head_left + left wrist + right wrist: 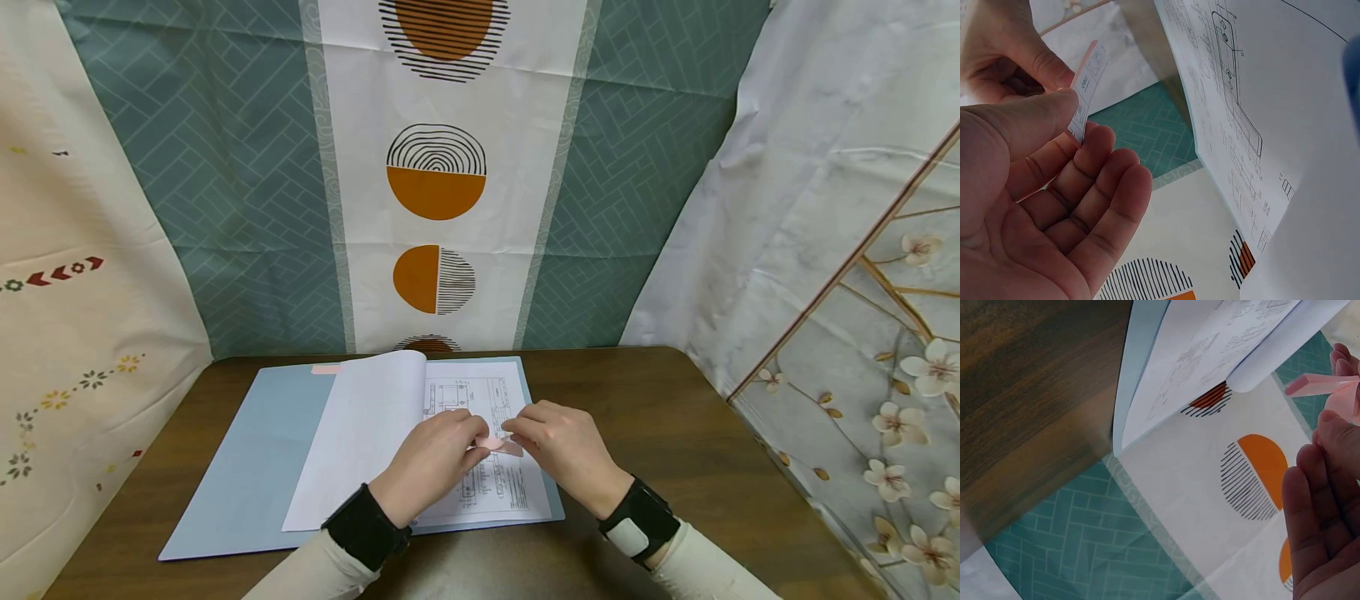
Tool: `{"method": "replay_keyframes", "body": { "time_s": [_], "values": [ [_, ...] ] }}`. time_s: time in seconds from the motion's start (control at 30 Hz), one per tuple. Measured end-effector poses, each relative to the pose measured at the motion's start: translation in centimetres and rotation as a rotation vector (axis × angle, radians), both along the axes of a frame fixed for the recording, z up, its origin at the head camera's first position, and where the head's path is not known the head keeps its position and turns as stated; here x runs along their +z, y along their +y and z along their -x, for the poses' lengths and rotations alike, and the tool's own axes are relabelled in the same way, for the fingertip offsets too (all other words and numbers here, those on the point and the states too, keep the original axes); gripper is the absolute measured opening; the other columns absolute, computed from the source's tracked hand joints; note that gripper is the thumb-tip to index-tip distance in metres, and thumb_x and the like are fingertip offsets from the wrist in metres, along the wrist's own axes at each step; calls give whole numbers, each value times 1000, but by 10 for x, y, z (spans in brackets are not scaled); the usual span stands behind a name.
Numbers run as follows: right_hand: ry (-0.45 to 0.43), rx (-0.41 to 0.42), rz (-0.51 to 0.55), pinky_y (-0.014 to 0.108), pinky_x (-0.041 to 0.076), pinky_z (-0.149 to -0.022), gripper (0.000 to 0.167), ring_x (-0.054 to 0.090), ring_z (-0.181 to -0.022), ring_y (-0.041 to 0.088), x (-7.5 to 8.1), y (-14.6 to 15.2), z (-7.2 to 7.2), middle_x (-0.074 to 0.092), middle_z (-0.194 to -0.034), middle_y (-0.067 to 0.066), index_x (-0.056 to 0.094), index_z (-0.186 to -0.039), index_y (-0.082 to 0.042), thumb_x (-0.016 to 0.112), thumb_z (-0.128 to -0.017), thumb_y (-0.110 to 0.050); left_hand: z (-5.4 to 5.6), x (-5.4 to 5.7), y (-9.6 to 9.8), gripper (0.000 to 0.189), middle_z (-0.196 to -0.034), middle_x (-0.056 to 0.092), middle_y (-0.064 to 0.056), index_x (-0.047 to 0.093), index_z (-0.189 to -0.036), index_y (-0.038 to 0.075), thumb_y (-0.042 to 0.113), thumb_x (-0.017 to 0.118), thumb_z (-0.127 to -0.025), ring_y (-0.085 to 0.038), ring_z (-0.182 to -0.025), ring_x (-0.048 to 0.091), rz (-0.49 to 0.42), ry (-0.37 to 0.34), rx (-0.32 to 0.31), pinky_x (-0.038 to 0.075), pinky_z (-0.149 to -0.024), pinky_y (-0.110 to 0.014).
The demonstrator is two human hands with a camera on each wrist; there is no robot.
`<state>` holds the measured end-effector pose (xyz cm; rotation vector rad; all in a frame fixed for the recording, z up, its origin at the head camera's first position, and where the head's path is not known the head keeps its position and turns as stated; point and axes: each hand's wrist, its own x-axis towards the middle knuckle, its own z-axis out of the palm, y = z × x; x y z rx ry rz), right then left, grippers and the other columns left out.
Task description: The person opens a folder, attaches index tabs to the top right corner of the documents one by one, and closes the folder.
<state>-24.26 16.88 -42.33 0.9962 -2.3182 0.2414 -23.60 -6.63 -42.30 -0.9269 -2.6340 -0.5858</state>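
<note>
My left hand [438, 454] pinches a small pad of pink sticky notes [1087, 84] between thumb and index finger. The pad's printed white back faces the left wrist camera, and its other fingers curl loosely below. Close beside it, my right hand [566, 450] has thumb and fingertips on a pink sticky note [1342, 403] that curls away from the pad. Both hands are over the right-hand printed drawing sheet [517, 492] of an open light-blue folder [240, 467]. A white page [360, 425] is turned over to the left, its spine side bulging upward.
A pink sticky tab [326, 369] sticks out at the top edge of the turned page. The folder lies on a dark brown wooden table [622, 400]. Patterned cloth [465, 275] hangs behind the table, with more fabric at both sides.
</note>
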Motion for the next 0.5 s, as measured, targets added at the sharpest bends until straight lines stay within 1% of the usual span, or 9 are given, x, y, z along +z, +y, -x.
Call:
{"method": "replay_keyframes", "body": {
  "time_s": [0.27,0.5],
  "values": [
    [-16,43,6,29,63,-79,29,71,-91,12,-1,2,0,77,-98,-5,88,-101,-19,104,-76,-14,0,1,0,18,-88,68,5,78,-102,12,20,92,-93,-10,-78,58,5,2,-5,53,-72,-29],
    [-27,23,25,32,64,-82,29,73,-94,13,-1,1,2,79,-101,-5,87,-101,-18,103,-77,-10,0,1,0,18,-86,67,6,79,-101,12,22,92,-93,-10,-77,58,-3,-5,-14,53,-72,-28]
  ]
}}
